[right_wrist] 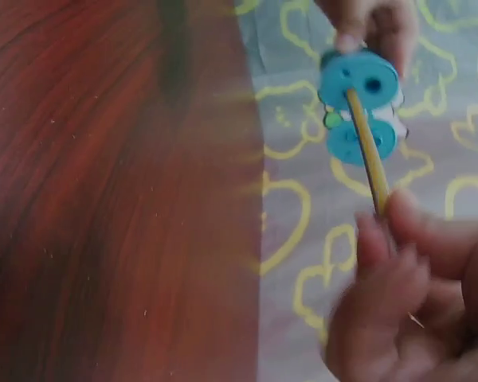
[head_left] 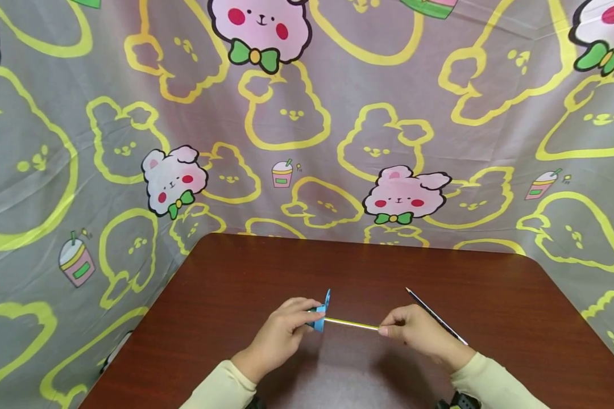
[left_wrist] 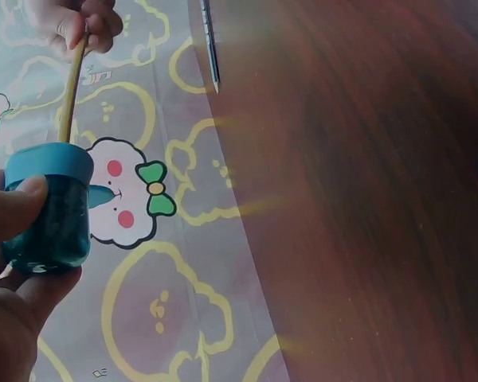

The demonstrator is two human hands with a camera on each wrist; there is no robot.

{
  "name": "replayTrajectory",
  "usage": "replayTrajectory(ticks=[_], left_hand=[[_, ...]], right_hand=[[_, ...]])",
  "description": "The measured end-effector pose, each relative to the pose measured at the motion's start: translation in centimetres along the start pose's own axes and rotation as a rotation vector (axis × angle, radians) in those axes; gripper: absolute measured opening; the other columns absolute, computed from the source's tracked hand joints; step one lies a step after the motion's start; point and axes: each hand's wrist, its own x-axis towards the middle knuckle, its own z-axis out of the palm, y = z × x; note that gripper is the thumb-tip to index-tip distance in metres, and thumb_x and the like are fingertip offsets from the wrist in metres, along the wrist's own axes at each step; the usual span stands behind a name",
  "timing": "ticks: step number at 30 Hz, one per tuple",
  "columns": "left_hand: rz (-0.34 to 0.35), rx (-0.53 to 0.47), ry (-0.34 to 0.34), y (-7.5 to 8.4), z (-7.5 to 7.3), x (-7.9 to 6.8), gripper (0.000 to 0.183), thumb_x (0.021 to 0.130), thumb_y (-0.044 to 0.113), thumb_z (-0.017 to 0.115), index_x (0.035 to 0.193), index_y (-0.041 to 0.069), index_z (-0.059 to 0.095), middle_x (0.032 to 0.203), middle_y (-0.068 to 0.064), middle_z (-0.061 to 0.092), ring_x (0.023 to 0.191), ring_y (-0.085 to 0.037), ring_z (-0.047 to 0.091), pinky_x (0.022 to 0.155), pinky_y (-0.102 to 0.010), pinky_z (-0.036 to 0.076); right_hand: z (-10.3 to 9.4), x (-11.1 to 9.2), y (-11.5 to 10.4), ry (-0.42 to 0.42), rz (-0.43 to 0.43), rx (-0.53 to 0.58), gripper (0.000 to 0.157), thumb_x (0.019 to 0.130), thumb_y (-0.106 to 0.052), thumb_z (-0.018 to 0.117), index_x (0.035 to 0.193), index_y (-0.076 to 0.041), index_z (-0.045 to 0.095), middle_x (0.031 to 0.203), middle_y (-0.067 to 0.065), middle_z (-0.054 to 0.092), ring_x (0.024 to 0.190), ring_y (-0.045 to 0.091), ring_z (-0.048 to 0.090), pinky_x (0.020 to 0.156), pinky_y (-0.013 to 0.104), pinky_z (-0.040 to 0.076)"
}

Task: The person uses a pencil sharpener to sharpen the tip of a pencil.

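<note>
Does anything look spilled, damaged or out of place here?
Nothing stands out: the yellow pencil meets the blue sharpener, whose lid is flipped open; the dark pencil lies on the table; no spill shows.

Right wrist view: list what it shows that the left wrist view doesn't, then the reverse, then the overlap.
Only the right wrist view shows the top of the blue sharpener face-on, with a dark round hole beside the yellow pencil.

Only the left wrist view shows the dark pencil on the table, and the sharpener's container from the side.

Both share the sharpener, the yellow pencil going into it, the table, the patterned cloth, and both hands: left hand and right hand.
</note>
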Motion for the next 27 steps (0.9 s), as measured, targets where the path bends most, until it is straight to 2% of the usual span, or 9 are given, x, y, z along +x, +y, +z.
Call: replayTrajectory(ticks=[3,7,9,12,15,18,22,24,27], left_hand=[[-0.017,-0.015,-0.015,0.0,0.0,-0.1,0.044,0.067,-0.011,0.079,0.108,0.007,0.074,0.113,-0.004,0.069,0.107,-0.022,0.061,0.086,-0.027,0.053],[-0.189,-0.105,-0.03,0.0,-0.1,-0.2,0.042,0.07,-0.012,0.077,0.109,0.005,0.073,0.114,-0.006,0.068,0.107,-0.025,0.062,0.078,-0.023,0.055],[-0.286,-0.168,-0.032,0.0,-0.2,0.0,0.041,0.072,-0.012,0.075,0.11,0.003,0.073,0.115,-0.007,0.068,0.107,-0.027,0.061,0.075,-0.022,0.055],[-0.383,-0.238,-0.036,0.1,-0.3,0.2,0.038,0.074,-0.011,0.074,0.11,0.002,0.073,0.116,-0.008,0.067,0.107,-0.027,0.061,0.074,-0.022,0.055],[-0.396,-0.252,-0.046,0.1,-0.4,0.3,0.038,0.075,-0.011,0.073,0.111,0.003,0.072,0.117,-0.007,0.067,0.108,-0.026,0.061,0.075,-0.022,0.055],[-0.301,-0.177,-0.06,0.2,-0.5,0.3,0.04,0.075,-0.01,0.074,0.112,0.005,0.073,0.118,-0.005,0.067,0.11,-0.024,0.06,0.078,-0.023,0.055],[-0.093,-0.032,-0.065,0.3,-0.3,0.2,0.042,0.072,-0.009,0.077,0.111,0.007,0.073,0.117,-0.004,0.067,0.111,-0.023,0.06,0.086,-0.028,0.054],[-0.022,0.017,-0.059,0.2,-0.1,0.1,0.043,0.071,-0.01,0.077,0.109,0.007,0.074,0.115,-0.004,0.068,0.11,-0.023,0.06,0.088,-0.029,0.053],[-0.039,0.007,-0.049,0.3,0.1,-0.1,0.043,0.07,-0.011,0.078,0.108,0.007,0.074,0.115,-0.005,0.068,0.109,-0.023,0.061,0.087,-0.027,0.053]], right_hand=[[-0.1,0.1,0.1,-0.045,0.018,-0.002,0.019,0.089,-0.016,0.068,0.083,0.001,0.07,0.069,-0.005,0.058,0.059,0.003,0.048,0.051,0.022,0.042],[0.7,0.1,0.2,0.17,-0.305,-0.359,0.006,0.082,-0.013,0.075,0.086,-0.009,0.074,0.079,-0.01,0.063,0.069,-0.002,0.053,0.058,0.02,0.046],[1.1,0.1,0.2,0.311,-0.454,-0.491,0.016,0.075,-0.009,0.08,0.089,-0.011,0.074,0.083,-0.011,0.063,0.073,-0.001,0.055,0.061,0.017,0.046],[1.3,0.3,0.4,0.439,-0.63,-0.57,0.023,0.068,-0.006,0.083,0.089,-0.01,0.074,0.083,-0.01,0.061,0.072,0.003,0.055,0.062,0.015,0.045],[1.4,0.4,0.6,0.476,-0.727,-0.573,0.015,0.072,-0.01,0.081,0.084,-0.01,0.072,0.079,-0.009,0.06,0.07,0.005,0.055,0.062,0.016,0.045],[1.2,0.2,0.6,0.352,-0.603,-0.449,0.007,0.078,-0.014,0.078,0.08,-0.011,0.072,0.076,-0.012,0.062,0.068,0.001,0.054,0.058,0.016,0.045],[0.4,0.0,0.4,0.025,-0.132,-0.06,0.013,0.083,-0.014,0.074,0.081,-0.001,0.072,0.068,-0.009,0.06,0.061,0.001,0.049,0.052,0.019,0.041],[0.0,0.0,0.4,-0.058,0.034,0.045,0.018,0.085,-0.014,0.072,0.082,0.004,0.07,0.065,-0.006,0.056,0.057,0.002,0.046,0.05,0.02,0.039],[0.1,0.1,0.5,-0.029,-0.07,-0.078,0.016,0.087,-0.014,0.071,0.083,0.001,0.071,0.069,-0.007,0.058,0.061,0.002,0.05,0.052,0.022,0.043]])
